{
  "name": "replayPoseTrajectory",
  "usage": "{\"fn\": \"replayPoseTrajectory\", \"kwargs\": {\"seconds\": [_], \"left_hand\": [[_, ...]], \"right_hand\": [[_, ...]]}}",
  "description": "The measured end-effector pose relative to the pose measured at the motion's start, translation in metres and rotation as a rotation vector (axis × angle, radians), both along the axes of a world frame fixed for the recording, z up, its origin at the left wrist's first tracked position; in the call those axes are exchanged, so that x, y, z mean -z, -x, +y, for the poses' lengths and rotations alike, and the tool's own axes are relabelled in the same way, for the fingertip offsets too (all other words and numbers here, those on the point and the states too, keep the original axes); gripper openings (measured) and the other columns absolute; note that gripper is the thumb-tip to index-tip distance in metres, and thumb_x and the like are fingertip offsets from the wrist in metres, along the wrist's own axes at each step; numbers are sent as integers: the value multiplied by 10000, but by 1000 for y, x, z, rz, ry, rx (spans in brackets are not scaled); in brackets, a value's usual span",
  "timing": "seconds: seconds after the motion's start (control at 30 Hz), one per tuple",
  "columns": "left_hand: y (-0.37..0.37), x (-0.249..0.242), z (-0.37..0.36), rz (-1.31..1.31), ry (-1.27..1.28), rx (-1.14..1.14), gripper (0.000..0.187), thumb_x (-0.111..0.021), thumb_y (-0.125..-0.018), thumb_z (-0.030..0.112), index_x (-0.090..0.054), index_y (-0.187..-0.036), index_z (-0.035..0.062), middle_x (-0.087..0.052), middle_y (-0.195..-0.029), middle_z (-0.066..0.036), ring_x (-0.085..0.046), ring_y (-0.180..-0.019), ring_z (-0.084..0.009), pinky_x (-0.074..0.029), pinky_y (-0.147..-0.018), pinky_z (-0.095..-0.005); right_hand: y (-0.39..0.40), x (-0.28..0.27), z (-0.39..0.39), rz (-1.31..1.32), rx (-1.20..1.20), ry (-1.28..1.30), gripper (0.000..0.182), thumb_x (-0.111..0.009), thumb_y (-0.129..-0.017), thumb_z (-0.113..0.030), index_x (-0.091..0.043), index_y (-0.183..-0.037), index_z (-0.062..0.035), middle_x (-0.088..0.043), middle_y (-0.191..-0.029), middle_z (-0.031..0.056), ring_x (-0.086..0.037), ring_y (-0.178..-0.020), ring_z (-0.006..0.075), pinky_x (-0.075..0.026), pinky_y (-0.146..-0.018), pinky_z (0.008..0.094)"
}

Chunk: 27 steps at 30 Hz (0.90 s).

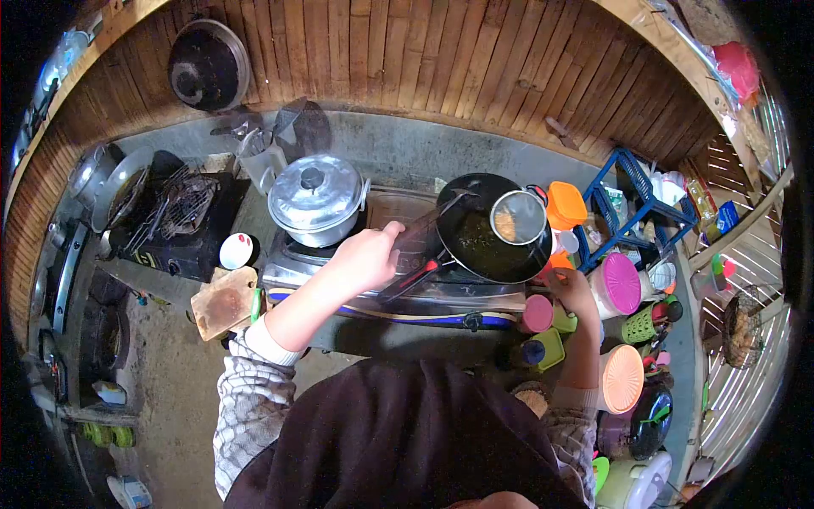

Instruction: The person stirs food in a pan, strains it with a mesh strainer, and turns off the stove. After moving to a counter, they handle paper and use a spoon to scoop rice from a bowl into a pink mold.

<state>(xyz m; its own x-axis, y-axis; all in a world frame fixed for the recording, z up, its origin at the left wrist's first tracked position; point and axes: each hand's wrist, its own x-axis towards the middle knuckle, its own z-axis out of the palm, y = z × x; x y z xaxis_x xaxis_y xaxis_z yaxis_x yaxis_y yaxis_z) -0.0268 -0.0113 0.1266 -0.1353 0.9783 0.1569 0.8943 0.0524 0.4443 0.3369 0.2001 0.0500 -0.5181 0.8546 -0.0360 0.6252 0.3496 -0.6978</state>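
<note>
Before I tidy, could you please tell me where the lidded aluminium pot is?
In the head view, the lidded aluminium pot stands on the left side of the silver stove, left of the black wok.

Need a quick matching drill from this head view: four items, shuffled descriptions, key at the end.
Items
1. Lidded pot
2. Strainer
3. Square tub
4. Round cookware

Descriptions
A. Orange, just right of the dark pan
B. Hung against the bamboo wall
C. Over the dark pan, brownish bits in it
D. Silver, left of the dark pan

Pairs: 1-D, 2-C, 3-A, 4-B
</note>
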Motion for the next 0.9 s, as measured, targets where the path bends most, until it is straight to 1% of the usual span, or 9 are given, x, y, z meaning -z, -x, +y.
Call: {"fn": "replayPoseTrajectory", "kwargs": {"seconds": [0.17, 0.3, 0.37, 0.4, 0.47, 0.6, 0.67, 0.77, 0.9], "left_hand": [[3, 10, 4, -28, 4, 13, 356, -541, -771, 121, -455, -1105, 33, -595, -740, -229, -578, -765, -398, -455, -691, -478], [1, 9, 4, -29, 20, 23, 360, -542, -769, 116, -454, -1107, 30, -594, -747, -231, -577, -772, -396, -454, -693, -474], [1, 9, 5, -44, 53, 19, 362, -544, -771, 117, -454, -1110, 31, -593, -755, -235, -577, -775, -396, -452, -693, -473], [2, 9, 5, -44, 55, 18, 362, -544, -771, 117, -454, -1110, 31, -593, -755, -235, -577, -775, -396, -452, -693, -473], [1, 10, 4, -37, 49, 14, 362, -548, -773, 120, -454, -1112, 33, -590, -745, -238, -577, -773, -395, -449, -692, -474], [1, 11, 3, -11, 11, 21, 338, -513, -745, 95, -466, -1064, -7, -600, -729, -227, -599, -722, -375, -476, -650, -463], [2, 13, 3, -23, 0, 25, 336, -511, -747, 95, -465, -1065, -5, -600, -729, -225, -599, -723, -375, -475, -656, -460], [1, 12, 1, -61, 38, 2, 361, -547, -775, 115, -444, -1114, 43, -596, -753, -233, -575, -766, -403, -448, -688, -480], [1, 11, -1, -66, 28, -12, 361, -550, -771, 115, -449, -1111, 46, -594, -743, -232, -577, -756, -401, -448, -682, -482]], "right_hand": [[-2, -18, -7, -283, 66, -331, 167, -563, -750, -99, -604, -871, 9, -534, -523, 79, -538, -420, 159, -411, -403, 285], [-12, 2, 4, -309, 29, -278, 189, -559, -740, -90, -602, -896, 8, -551, -541, 108, -562, -437, 179, -434, -416, 303], [0, -13, -14, -249, 50, -133, 218, -562, -715, -100, -600, -910, -11, -606, -738, 208, -619, -664, 326, -477, -609, 392], [1, -11, -14, -249, 49, -131, 218, -562, -715, -100, -600, -910, -11, -606, -738, 208, -619, -664, 326, -477, -609, 392], [0, -8, -16, -289, -17, 58, 262, -580, -713, -116, -602, -961, -36, -622, -739, 182, -628, -646, 291, -486, -601, 363], [22, -8, -31, -266, -67, 80, 262, -598, -736, -153, -611, -972, -40, -625, -724, 153, -627, -626, 246, -486, -588, 341], [32, -10, -34, -195, -180, 117, 288, -585, -830, -237, -603, -1041, -42, -555, -608, 5, -494, -481, 70, -403, -435, 240], [32, 7, -26, -61, -121, 215, 305, -596, -828, -265, -607, -1030, -37, -524, -590, -12, -459, -462, 54, -366, -411, 222], [30, 0, -23, 36, -44, 390, 307, -601, -825, -288, -612, -992, -31, -522, -595, -12, -438, -451, 38, -330, -391, 204]]}}
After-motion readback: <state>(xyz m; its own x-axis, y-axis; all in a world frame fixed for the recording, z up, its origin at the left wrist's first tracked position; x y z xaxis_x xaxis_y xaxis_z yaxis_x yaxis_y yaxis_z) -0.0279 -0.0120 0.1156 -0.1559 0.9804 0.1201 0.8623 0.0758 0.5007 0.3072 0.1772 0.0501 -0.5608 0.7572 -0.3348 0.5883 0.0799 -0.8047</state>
